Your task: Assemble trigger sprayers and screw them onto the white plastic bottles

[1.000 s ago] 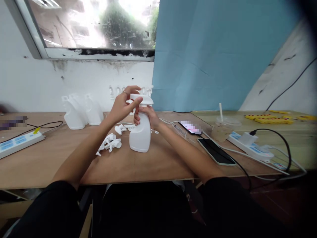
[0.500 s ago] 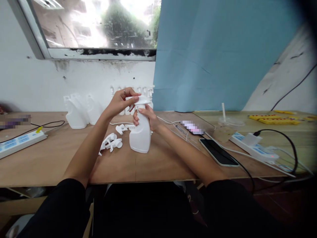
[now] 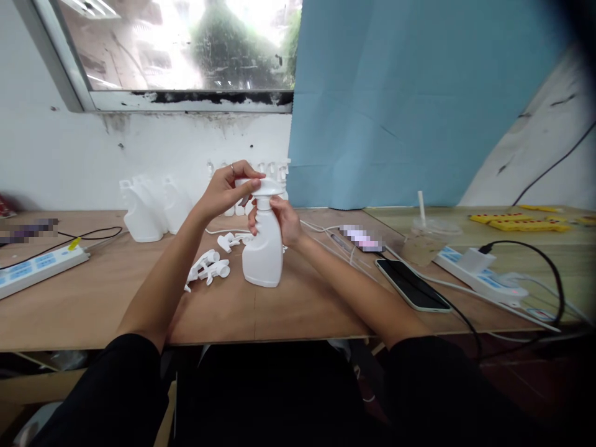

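From the head view, not much has changed since half a second ago: your right hand (image 3: 279,218) has slid a little higher up the neck of the white bottle (image 3: 263,251), and the spray cap (image 3: 266,187) sits lower on it. Your left hand (image 3: 226,192) comes in from above, wrist bent, its grip pinching the cap's back end. Your right grip wraps the thin neck just under the cap. The bottle stands upright on the wooden surface (image 3: 93,298), right below both grips. It is smooth, plain plastic with a flat base. Loose spray triggers (image 3: 208,268) lie just left of it.
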{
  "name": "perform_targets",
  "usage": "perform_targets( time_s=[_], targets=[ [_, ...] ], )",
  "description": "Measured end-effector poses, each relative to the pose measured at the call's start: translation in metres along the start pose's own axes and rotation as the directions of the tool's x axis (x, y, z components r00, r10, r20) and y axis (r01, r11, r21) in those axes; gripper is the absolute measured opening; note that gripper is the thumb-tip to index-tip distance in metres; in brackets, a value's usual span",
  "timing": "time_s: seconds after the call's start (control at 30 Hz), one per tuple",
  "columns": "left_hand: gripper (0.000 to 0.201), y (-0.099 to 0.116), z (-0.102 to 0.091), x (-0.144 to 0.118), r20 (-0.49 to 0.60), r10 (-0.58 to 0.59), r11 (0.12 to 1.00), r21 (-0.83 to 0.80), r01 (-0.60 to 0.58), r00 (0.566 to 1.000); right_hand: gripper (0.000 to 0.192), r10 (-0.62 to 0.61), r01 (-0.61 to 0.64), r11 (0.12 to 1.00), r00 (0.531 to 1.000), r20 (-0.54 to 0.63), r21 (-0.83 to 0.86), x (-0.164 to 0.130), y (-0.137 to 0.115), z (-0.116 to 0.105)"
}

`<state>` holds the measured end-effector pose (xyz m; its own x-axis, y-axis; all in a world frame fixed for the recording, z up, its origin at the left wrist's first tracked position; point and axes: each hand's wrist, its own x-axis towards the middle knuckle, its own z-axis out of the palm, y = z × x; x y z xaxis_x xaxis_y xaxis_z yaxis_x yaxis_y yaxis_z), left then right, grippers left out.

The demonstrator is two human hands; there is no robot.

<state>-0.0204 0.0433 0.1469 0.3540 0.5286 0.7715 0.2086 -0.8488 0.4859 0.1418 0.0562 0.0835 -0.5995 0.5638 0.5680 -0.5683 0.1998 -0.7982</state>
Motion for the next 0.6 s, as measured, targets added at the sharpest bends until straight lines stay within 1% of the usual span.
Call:
perform_targets(
  time_s=[0.27, 0.47, 0.6],
  targets=[
    [0.030, 0.0073, 0.0037, -0.0009, -0.001, -0.029, 0.999, 0.042, 0.029, 1.000, 0.033, -0.025, 0.022, 0.996, 0.999, -0.030, -0.089, -0.0018, -0.0022, 0.0062],
    [0.028, 0.0038, 0.0038, -0.0011, -0.002, -0.039, 0.999, 0.005, 0.039, 0.999, 0.035, -0.033, 0.033, 0.999, 0.999, -0.014, 0.013, -0.0027, -0.0027, 0.0050],
    [0.027, 0.0026, 0.0054, -0.0023, -0.013, -0.056, 0.998, -0.006, 0.056, 0.998, 0.035, -0.022, 0.021, 0.998, 1.000, -0.010, -0.057, -0.0021, -0.0043, 0.0058]
  ],
)
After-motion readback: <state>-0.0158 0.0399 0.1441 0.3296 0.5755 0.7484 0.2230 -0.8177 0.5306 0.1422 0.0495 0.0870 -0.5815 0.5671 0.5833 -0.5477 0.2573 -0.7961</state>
